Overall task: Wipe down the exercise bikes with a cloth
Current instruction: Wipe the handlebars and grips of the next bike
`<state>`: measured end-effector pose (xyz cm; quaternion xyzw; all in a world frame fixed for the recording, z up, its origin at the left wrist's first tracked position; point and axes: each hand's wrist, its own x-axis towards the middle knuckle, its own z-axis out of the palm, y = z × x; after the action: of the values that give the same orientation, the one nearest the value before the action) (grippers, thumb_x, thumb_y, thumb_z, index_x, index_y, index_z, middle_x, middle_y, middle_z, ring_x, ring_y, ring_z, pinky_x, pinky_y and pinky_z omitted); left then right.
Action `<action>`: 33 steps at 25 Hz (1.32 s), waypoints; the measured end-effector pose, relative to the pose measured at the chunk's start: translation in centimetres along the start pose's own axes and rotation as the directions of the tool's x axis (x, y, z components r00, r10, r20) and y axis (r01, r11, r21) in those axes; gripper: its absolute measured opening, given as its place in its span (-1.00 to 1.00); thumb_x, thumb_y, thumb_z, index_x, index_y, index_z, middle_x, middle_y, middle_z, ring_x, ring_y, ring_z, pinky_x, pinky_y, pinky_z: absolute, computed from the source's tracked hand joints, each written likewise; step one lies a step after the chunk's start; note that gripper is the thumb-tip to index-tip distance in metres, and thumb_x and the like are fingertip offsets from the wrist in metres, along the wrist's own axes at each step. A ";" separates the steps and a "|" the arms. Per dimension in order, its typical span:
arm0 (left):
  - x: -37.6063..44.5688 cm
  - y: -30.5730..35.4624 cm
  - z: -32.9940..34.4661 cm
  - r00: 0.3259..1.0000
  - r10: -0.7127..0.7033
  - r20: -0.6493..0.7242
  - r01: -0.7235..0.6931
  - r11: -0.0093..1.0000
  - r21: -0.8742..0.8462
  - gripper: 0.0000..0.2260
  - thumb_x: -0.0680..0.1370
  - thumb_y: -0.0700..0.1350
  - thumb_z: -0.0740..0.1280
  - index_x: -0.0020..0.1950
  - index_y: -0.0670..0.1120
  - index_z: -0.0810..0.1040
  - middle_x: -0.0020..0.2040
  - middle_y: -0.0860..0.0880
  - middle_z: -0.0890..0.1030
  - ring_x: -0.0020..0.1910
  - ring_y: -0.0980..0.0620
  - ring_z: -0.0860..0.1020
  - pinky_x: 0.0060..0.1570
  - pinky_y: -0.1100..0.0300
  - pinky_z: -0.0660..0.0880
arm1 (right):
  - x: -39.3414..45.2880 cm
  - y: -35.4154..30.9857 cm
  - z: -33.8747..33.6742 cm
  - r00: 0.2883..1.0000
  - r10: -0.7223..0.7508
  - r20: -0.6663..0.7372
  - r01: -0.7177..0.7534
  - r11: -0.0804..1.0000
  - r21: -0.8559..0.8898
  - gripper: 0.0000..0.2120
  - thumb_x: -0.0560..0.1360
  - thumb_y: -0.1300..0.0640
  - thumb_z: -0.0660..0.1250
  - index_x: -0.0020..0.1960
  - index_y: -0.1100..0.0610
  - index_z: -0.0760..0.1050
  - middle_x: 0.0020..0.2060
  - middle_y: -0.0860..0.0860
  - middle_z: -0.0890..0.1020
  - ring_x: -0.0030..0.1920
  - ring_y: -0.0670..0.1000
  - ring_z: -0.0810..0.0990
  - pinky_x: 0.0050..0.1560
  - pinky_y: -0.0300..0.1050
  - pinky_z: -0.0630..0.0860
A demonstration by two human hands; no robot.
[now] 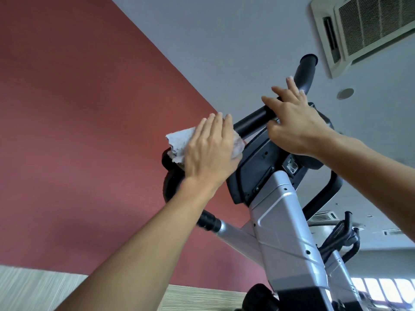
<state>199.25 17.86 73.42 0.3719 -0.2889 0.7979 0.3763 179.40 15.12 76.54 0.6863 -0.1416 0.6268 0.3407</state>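
An exercise bike with a silver column (285, 230) and a black console back (258, 167) rises in front of me, seen from below. My left hand (208, 153) presses a crumpled white cloth (179, 142) against the left end of the black handlebar (251, 122), fingers straight over the cloth. My right hand (292, 124) rests on the handlebar near its middle, fingers spread over the top and the thumb tucked under the bar. The handlebar's right grip (305, 72) curves upward beyond that hand.
A red wall (78, 131) fills the left side above a pale wood-grain strip. An air-conditioning unit (368, 30) hangs in the grey ceiling at top right. A second bike's black handlebars (341, 236) stand behind at the lower right, near bright windows.
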 end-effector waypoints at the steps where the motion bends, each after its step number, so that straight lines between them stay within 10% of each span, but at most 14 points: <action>1: 0.9 0.6 -0.2 0.999 -0.016 0.050 0.017 1.000 -0.023 -0.26 0.51 0.20 0.44 0.54 -0.21 0.36 0.48 -0.20 0.46 0.49 -0.13 0.42 0.53 0.03 0.26 | 0.0 -0.1 0.3 1.000 -0.006 0.003 0.006 1.000 -0.006 -0.40 0.54 0.18 0.15 0.58 0.20 0.23 0.62 0.20 0.08 0.63 0.14 -0.26 0.59 0.12 -0.22; 16: -4.5 -4.1 0.8 0.988 0.042 -0.146 -0.035 0.998 0.048 -0.30 0.64 0.16 0.30 0.58 -0.31 0.25 0.57 -0.29 0.30 0.57 -0.19 0.30 0.51 -0.04 0.32 | 0.9 -5.1 4.2 0.985 -0.166 -0.042 0.166 0.986 -0.002 -0.41 0.54 0.02 -0.02 0.57 0.02 0.28 0.58 0.04 0.29 0.64 -0.01 -0.03 0.53 0.21 -0.40; 22: -8.9 -5.3 1.8 0.956 -0.218 -0.195 0.198 0.973 -0.114 -0.26 0.59 0.10 0.44 0.56 -0.34 0.26 0.57 -0.31 0.29 0.57 -0.22 0.29 0.50 -0.06 0.34 | 0.9 -6.5 5.9 0.988 -0.152 -0.030 0.145 0.975 -0.167 -0.54 0.69 -0.09 -0.07 0.44 -0.09 0.45 0.50 -0.12 0.38 0.58 -0.03 0.14 0.48 0.41 -0.38; 27: -8.2 -5.5 2.1 0.961 -0.127 -0.244 0.105 0.989 -0.100 -0.29 0.62 0.07 0.40 0.56 -0.35 0.25 0.56 -0.33 0.28 0.58 -0.21 0.27 0.51 -0.09 0.32 | 0.9 -7.7 6.8 0.992 -0.123 -0.037 0.111 0.962 -0.248 -0.51 0.67 -0.08 -0.11 0.41 0.01 0.45 0.49 -0.01 0.39 0.55 0.04 0.20 0.45 0.46 -0.36; 33: -11.3 -4.0 3.3 0.856 -0.446 -0.260 0.358 0.876 -0.324 -0.27 0.58 0.01 0.46 0.54 -0.39 0.25 0.55 -0.34 0.29 0.52 -0.22 0.37 0.44 -0.04 0.41 | 1.2 -7.9 7.5 0.993 -0.111 -0.041 0.095 0.957 -0.274 -0.53 0.68 -0.11 -0.09 0.41 -0.03 0.45 0.48 0.00 0.36 0.52 0.10 0.18 0.46 0.44 -0.24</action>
<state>208.77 13.25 66.85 0.2335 -0.2409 0.7052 0.6246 190.23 16.34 75.48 0.6218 -0.1806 0.6018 0.4675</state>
